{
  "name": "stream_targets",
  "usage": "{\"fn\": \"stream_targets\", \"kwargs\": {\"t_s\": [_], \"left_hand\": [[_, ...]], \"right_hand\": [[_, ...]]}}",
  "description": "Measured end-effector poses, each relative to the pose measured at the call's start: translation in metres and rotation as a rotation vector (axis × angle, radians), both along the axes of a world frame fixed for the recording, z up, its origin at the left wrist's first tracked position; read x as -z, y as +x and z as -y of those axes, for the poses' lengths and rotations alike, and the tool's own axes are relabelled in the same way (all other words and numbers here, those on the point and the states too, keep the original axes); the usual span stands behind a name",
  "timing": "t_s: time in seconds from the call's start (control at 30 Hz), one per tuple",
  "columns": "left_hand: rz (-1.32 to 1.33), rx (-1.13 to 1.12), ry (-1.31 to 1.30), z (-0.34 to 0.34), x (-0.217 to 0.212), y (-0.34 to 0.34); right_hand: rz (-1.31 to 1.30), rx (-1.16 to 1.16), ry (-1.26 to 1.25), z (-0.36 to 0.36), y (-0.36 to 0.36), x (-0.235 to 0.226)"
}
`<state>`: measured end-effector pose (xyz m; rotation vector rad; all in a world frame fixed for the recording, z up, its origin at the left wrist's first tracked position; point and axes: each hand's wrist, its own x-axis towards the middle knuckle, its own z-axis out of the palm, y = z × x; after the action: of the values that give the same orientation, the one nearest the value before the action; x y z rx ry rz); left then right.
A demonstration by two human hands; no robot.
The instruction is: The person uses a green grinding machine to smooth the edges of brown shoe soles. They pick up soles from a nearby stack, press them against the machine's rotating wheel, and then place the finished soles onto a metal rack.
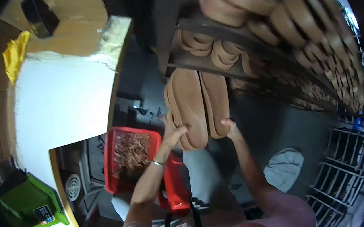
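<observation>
Two side-by-side stacks of brown shoe soles stand out in front of me, just below a dark rack. The left stack of shoe soles (190, 106) has my left hand (174, 131) closed around its lower left edge, thumb on the top sole. On the right stack of shoe soles (217, 102), my right hand (231, 129) grips the lower right edge, with its thumb on top and its other fingers mostly hidden. The far ends of both stacks lie close to the shelf edge.
The dark rack (175, 57) holds many more brown soles (224, 55) on its shelves. Left of my legs sits a red basket (160, 138) with brown scraps. A white-topped table (63, 95) fills the left. A whitish sack (285, 169) and metal racking (339, 154) are right.
</observation>
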<state>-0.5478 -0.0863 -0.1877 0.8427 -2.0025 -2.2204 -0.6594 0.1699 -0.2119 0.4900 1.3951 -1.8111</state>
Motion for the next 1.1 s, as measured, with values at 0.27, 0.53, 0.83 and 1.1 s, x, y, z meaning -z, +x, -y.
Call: {"fn": "stream_targets", "kwargs": {"t_s": [0.27,0.53,0.83,1.1], "left_hand": [[-0.118,0.041,-0.027,0.022,0.078,-0.043],[0.074,0.219,-0.049,0.082,0.066,-0.169],[0.140,-0.087,0.172,0.071,0.071,-0.219],[0.269,-0.118,-0.315,0.067,0.101,-0.231]], "right_hand": [[-0.031,-0.034,0.072,0.010,-0.064,0.060],[-0.172,0.301,0.078,0.073,-0.094,0.045],[-0.200,0.225,-0.093,0.124,-0.155,0.070],[-0.100,0.161,-0.144,0.168,-0.186,0.098]]}}
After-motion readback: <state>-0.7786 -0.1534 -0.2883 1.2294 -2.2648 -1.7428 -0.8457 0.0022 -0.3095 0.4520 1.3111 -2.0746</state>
